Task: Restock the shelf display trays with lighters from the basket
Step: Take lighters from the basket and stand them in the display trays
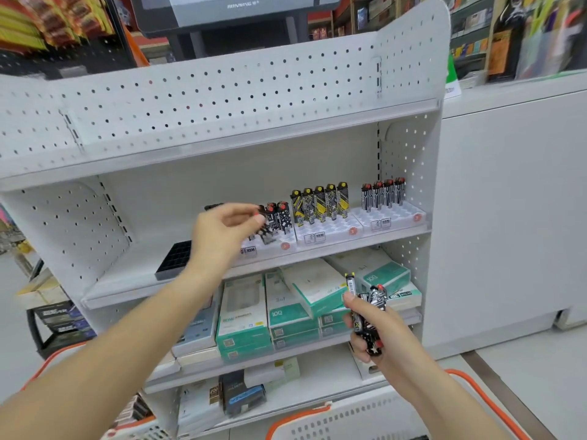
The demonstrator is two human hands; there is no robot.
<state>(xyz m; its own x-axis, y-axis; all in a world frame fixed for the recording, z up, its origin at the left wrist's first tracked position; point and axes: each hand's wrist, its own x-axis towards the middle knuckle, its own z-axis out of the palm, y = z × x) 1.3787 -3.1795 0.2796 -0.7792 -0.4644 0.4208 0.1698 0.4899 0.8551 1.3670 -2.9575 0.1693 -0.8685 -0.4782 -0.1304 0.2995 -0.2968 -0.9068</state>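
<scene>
Over the left tray (287,241), left hand (222,230) pinches one lighter (265,222), long axis roughly upright, slots at 5 o'clock; right hand (370,328) grips a spare bunch (373,308) lower down.

A shop — pegboard shelving (222,90) stocked with boxed goods (244,315).

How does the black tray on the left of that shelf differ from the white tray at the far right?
The black tray holds no lighters that I can see; the white tray has a row of lighters standing along its back. The black one is dark, the white one pale and labelled in front. Both sit on the same shelf.
</scene>
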